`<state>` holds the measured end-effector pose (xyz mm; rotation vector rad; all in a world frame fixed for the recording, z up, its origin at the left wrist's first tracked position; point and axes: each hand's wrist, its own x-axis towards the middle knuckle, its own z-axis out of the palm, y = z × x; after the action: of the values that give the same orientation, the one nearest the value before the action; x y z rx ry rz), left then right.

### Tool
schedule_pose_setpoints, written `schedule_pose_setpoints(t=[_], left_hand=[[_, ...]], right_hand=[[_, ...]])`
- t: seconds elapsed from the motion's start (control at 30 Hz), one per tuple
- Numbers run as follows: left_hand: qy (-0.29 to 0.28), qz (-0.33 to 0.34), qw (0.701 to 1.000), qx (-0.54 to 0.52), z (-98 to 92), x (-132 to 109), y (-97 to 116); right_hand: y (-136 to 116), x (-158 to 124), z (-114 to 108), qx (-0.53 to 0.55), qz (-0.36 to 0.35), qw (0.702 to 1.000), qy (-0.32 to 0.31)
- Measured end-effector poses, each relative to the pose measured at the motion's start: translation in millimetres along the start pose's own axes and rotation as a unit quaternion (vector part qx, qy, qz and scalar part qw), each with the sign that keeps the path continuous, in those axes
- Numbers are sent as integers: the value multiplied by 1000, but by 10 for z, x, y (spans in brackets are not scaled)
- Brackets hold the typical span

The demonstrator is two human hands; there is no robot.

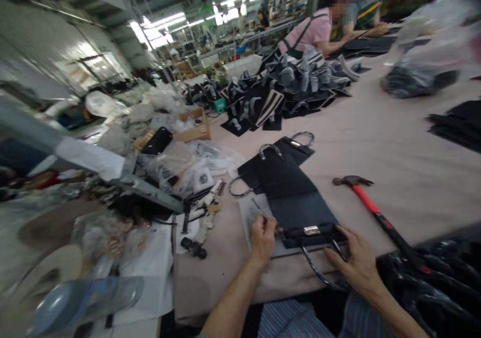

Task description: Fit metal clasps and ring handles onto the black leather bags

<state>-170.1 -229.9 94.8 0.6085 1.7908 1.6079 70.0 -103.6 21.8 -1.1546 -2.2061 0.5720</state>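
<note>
Left hand [263, 239] pinches a thin tool [258, 209] at the table's [394, 142] near edge, right hand [355, 260] grips the black bag piece [296, 198], hammer [372, 208] lying just beside it.

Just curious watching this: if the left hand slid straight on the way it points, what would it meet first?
Probably the black bag panel, lying just beyond the left hand and the thin tool it holds, though depth is hard to judge.

No legible text, label, brand, number or sign is present. The metal plate [311, 230] on the black bag panel [296, 198] and the cardboard box [193, 125] show no readable marking.
</note>
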Motion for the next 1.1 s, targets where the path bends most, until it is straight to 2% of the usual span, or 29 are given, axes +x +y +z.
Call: schedule_pose_setpoints(t=[0.1, 0.2, 0.3, 0.4, 0.5, 0.6, 0.67, 0.73, 0.8, 0.83, 0.87, 0.9, 1.0, 1.1], left_hand=[[40, -4, 994, 99, -205, -132, 36], [90, -7, 963, 253, -480, -302, 61], [112, -25, 918, 381, -753, -458, 68], [120, -66, 859, 493, -967, -539, 44], [127, -113, 795, 583, -1091, -522, 6], [138, -129, 756, 627, -1112, -505, 10], [148, -128, 737, 647, -1079, -532, 39], [170, -96, 708, 679, -1021, -571, 69], [186, -19, 677, 712, -934, -598, 85], [183, 28, 673, 716, -873, -606, 87], [171, 74, 681, 708, -795, -609, 85], [151, 116, 701, 687, -697, -610, 81], [65, 214, 777, 589, -290, -596, 56], [-5, 267, 807, 527, 174, -540, 31]], right_hand=[[144, 40, 52, 0, -25, 1000, -14], [172, 121, 65, -8, -34, 999, -30], [56, 167, 23, -33, -38, 998, -30], [-102, 162, -53, -43, -36, 998, -22], [-183, 165, -118, -10, -14, 999, -33], [-188, 170, -179, 15, 1, 999, -46], [-181, 161, -219, 31, 1, 998, -51], [-178, 156, -251, 41, -1, 997, -58], [-181, 169, -269, 43, -8, 997, -65], [-185, 182, -273, 40, -15, 997, -65], [-191, 199, -274, 33, -25, 997, -63], [-199, 219, -273, 22, -37, 997, -60], [-235, 277, -266, -11, -64, 996, -60], [-289, 328, -280, -25, -62, 995, -78]])
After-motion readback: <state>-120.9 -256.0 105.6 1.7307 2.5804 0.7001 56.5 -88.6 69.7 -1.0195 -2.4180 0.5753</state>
